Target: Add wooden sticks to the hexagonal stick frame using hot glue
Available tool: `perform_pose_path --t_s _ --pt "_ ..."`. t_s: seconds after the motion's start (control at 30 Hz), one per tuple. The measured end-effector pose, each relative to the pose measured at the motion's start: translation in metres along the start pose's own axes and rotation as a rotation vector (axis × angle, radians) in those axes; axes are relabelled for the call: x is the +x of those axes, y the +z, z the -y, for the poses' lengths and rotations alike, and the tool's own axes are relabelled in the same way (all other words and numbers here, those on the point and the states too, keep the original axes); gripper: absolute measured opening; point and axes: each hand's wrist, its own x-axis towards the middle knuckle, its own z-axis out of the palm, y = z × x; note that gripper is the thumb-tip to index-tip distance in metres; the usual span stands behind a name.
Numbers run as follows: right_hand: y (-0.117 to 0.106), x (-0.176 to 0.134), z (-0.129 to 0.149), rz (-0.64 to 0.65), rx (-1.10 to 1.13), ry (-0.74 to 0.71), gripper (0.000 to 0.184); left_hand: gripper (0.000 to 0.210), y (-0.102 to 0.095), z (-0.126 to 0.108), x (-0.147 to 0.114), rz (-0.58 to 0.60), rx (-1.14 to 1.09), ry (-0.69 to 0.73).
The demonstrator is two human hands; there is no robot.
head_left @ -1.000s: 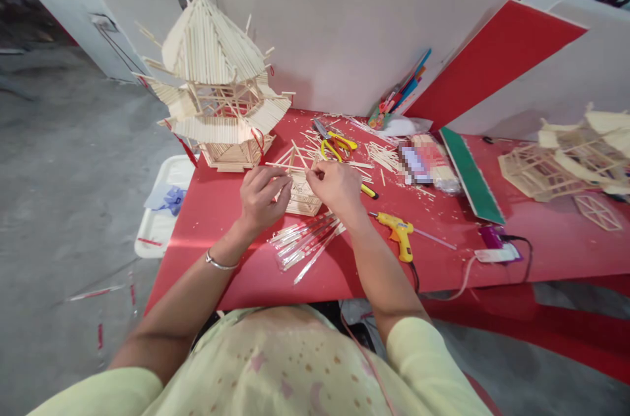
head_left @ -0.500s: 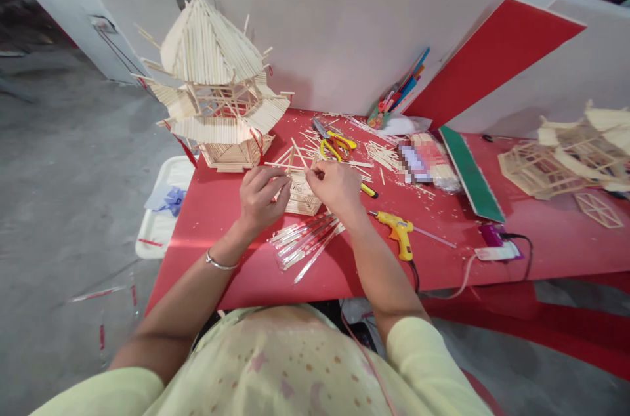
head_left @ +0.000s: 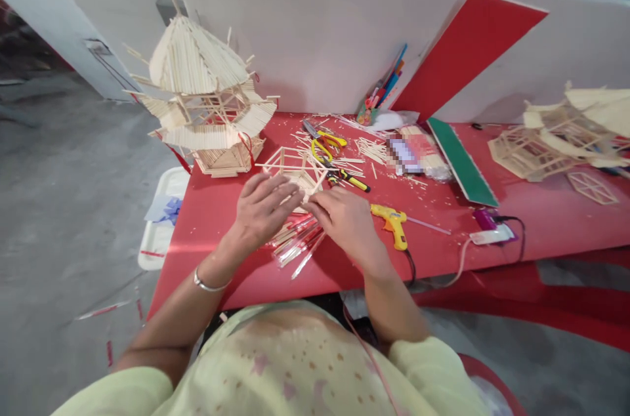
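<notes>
The frame (head_left: 300, 175) of thin sticks stands on the worktop (head_left: 207, 206), beyond the fingertips toward the far edge; its longer visible spread runs roughly parallel to the near edge. The left hand (head_left: 266, 211) overlaps its near left side; the right hand (head_left: 347, 219) meets the near right corner, neither being clearly nearer. The hands are close together, fingertips almost meeting; whether either pinches a stick is unclear. Containers: at the far edge, a pot (head_left: 365, 114) of pens (head_left: 391, 84); toward the near edge, clear sleeves (head_left: 300, 249), apparently holding sticks; outside the left edge, a white tray (head_left: 156, 237) bearing something blue (head_left: 172, 209).
</notes>
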Motion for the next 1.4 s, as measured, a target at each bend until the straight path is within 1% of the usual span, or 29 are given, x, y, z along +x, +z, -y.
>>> perform_pose_path --t_s 0.07,0.1,0.17,0.2,0.23,0.27,0.37,0.4,0.43,0.47,0.5,0.57,0.6,0.67,0.8,0.87,0.93,1.0,1.1,1.23,1.33,1.4 --pt "-0.003 -0.016 -0.003 0.027 0.002 -0.054 0.036 0.026 -0.001 -0.013 0.0 0.103 -0.082 0.07" --pt "-0.004 -0.023 -0.005 0.031 0.0 -0.064 0.036 0.024 0.0 -0.019 -0.002 0.141 -0.105 0.078" --pt "-0.003 -0.038 -0.01 -0.008 0.002 -0.061 0.033 0.022 0.002 -0.03 -0.006 0.199 -0.124 0.044" --pt "-0.002 -0.045 -0.014 -0.068 0.01 -0.047 0.03 0.023 0.004 -0.035 -0.009 0.217 -0.137 0.002" --pt "-0.001 -0.051 -0.017 -0.164 0.023 -0.02 0.027 0.023 0.005 -0.04 -0.011 0.219 -0.169 -0.053" --pt "0.001 -0.058 -0.021 -0.291 0.036 0.025 0.025 0.023 0.007 -0.045 -0.013 0.2 -0.221 -0.123" --pt "0.009 -0.077 -0.034 -0.703 0.088 0.238 0.025 0.02 0.009 -0.058 -0.014 0.115 -0.491 -0.403" --pt "0.012 -0.082 -0.038 -0.79 0.117 0.306 0.024 0.019 0.009 -0.063 -0.013 0.106 -0.603 -0.51" --pt "0.015 -0.086 -0.042 -0.834 0.157 0.356 0.024 0.019 0.01 -0.068 -0.012 0.11 -0.715 -0.625" --pt "0.018 -0.089 -0.046 -0.836 0.205 0.385 0.024 0.021 0.011 -0.074 -0.01 0.129 -0.823 -0.749" --pt "0.022 -0.092 -0.049 -0.806 0.25 0.395 0.024 0.024 0.012 -0.078 -0.009 0.155 -0.927 -0.876" --pt "0.029 -0.096 -0.058 -0.71 0.303 0.388 0.023 0.033 0.016 -0.087 -0.006 0.21 -1.121 -1.102" --pt "0.033 -0.098 -0.063 -0.668 0.305 0.387 0.022 0.036 0.018 -0.09 -0.006 0.233 -1.199 -1.183" --pt "0.042 -0.102 -0.074 -0.627 0.27 0.405 0.022 0.039 0.022 -0.093 -0.006 0.244 -1.293 -1.268" --pt "0.053 -0.113 -0.096 -0.632 0.219 0.47 0.023 0.038 0.03 -0.093 -0.006 0.171 -1.315 -1.296" --pt "0.056 -0.115 -0.1 -0.629 0.241 0.478 0.024 0.037 0.034 -0.092 -0.006 0.124 -1.314 -1.293" --pt "0.056 -0.114 -0.099 -0.591 0.283 0.471 0.024 0.038 0.037 -0.093 -0.005 0.089 -1.306 -1.293" --pt "0.054 -0.109 -0.095 -0.522 0.33 0.452 0.025 0.041 0.039 -0.094 -0.005 0.087 -1.302 -1.311" --pt "0.05 -0.097 -0.085 -0.408 0.36 0.411 0.025 0.046 0.038 -0.095 -0.004 0.126 -1.309 -1.339" --pt "0.049 -0.08 -0.069 -0.323 0.425 0.353 0.025 0.049 0.036 -0.092 -0.007 0.12 -1.276 -1.332" --pt "0.058 -0.07 -0.051 -0.258 0.651 0.31 0.026 0.047 0.037 -0.089 -0.013 0.122 -1.234 -1.309" --pt "0.067 -0.065 -0.039 -0.256 0.818 0.329 0.028 0.043 0.039 -0.086 -0.018 0.145 -1.199 -1.261"
